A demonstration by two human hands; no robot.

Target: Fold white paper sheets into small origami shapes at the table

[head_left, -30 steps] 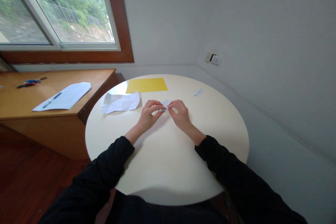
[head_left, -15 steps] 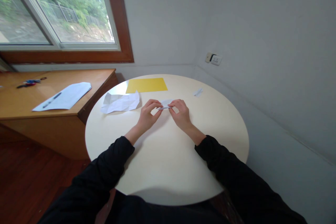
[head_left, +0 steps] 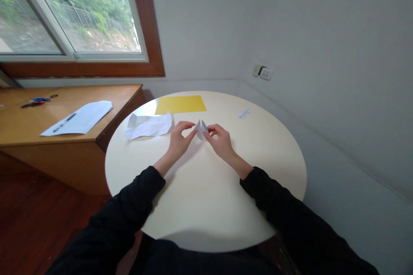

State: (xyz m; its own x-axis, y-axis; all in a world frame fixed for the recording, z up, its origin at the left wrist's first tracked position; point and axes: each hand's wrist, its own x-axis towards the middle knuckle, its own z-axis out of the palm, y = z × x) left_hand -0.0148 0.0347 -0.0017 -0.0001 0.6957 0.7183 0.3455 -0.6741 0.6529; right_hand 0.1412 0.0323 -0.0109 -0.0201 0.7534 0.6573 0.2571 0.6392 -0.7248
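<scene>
While pinched between left hand (head_left: 178, 142) and right hand (head_left: 220, 140), small folded white paper piece (head_left: 201, 128) raised near yellow rectangular sheet (head_left: 180, 104).

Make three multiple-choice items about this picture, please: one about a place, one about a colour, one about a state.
1. Where does the crumpled white sheet lie?
A. on the round table
B. on the floor
C. on the window sill

2. What colour is the flat sheet at the far edge of the table?
A. red
B. yellow
C. blue

3. How is the small folded paper held?
A. lying untouched
B. by one hand only
C. between both hands

Answers:
1 A, it rests on the table, left of the left hand.
2 B, it is plainly yellow.
3 C, the left hand and the right hand pinch it from either side.
</scene>
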